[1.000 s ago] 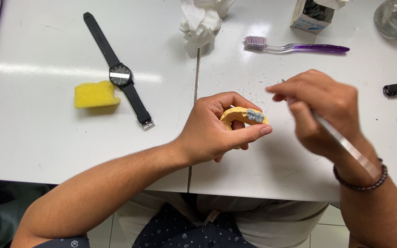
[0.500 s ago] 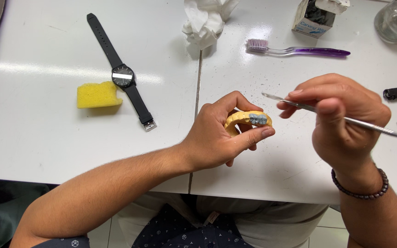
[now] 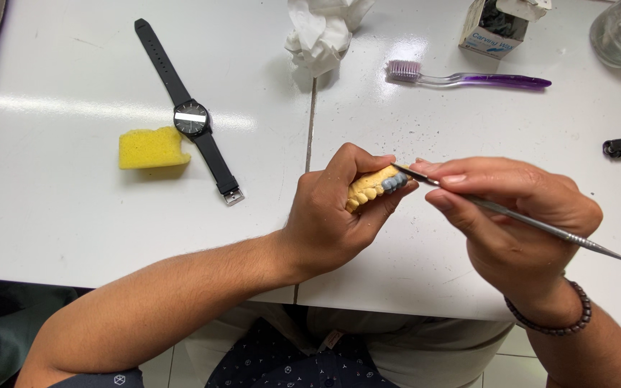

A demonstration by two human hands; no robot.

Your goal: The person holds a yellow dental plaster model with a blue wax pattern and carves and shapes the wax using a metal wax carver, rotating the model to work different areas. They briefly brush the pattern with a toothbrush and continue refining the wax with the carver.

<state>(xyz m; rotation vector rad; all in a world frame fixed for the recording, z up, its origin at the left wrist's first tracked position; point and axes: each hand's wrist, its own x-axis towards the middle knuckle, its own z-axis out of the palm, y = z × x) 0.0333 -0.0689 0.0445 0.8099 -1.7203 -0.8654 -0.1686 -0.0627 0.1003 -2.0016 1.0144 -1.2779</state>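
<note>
Since the earlier frame, the thin metal carving instrument (image 3: 526, 223) has been brought down to the grey wax teeth of the yellow plaster dental cast (image 3: 372, 187). The cast is gripped above the white bench (image 3: 73, 215) in the left hand (image 3: 328, 215); the instrument is pinched in the right hand (image 3: 512, 223). Light, braced strokes are best used.

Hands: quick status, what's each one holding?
Left hand: closed on the yellow tooth model.
Right hand: closed on the thin metal tool.

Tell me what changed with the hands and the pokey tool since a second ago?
The right hand swung the thin metal tool out sideways, then brought its tip onto the grey teeth of the yellow tooth model. The left hand kept its grip on the model. Watch, sponge, toothbrush stayed put.
</note>
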